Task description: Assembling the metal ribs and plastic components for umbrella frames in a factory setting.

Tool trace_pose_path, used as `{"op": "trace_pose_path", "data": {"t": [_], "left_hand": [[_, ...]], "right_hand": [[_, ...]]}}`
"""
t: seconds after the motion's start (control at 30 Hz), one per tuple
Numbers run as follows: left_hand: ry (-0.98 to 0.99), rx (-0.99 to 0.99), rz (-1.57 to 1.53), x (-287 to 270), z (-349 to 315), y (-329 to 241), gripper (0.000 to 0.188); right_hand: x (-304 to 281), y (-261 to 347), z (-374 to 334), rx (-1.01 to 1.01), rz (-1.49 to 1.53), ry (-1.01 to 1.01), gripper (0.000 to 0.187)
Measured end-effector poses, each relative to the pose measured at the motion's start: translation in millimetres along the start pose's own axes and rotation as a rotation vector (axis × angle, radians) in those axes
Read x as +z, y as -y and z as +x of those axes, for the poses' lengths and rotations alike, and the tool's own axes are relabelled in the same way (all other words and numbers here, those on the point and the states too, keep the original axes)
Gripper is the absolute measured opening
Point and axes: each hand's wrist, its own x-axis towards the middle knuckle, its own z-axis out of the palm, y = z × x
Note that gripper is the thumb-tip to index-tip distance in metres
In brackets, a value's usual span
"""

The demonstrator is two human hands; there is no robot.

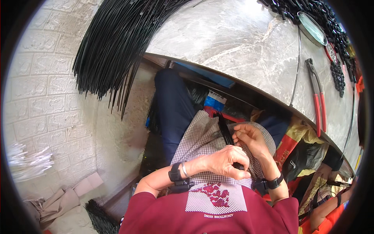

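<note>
A bundle of thin black strands (223,126) lies slanted over the checked apron on my lap. My left hand (231,160) is closed around its near end, and a dark tip shows below the fingers. Beside the bundle is my right hand (252,139), palm partly turned up and fingers loosely bent. Its fingertips come close to the strands; whether they touch cannot be made out. Each wrist wears a black strap.
A large heap of long black strands (113,46) hangs over the left end of the marble-patterned table (230,43). Red-handled cutters (318,97), a round dish (312,28) and black chain-like pieces (337,78) lie right. Another person's arm (329,206) shows lower right.
</note>
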Motion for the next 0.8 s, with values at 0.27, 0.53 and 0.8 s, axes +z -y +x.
{"op": "trace_pose_path", "data": {"t": [0.27,0.53,0.8], "left_hand": [[-0.002,-0.074,0.012,0,7,1,0.019],[-0.025,-0.041,0.024,8,0,-1,0.02],[-0.136,-0.093,-0.07,8,-7,6,0.022]], "right_hand": [[-8,-4,3,-0.03,0.049,0.007,0.024],[-11,-5,-1,-0.073,0.016,-0.027,0.02],[-2,-14,-14,-0.079,-0.064,-0.088,0.02]]}}
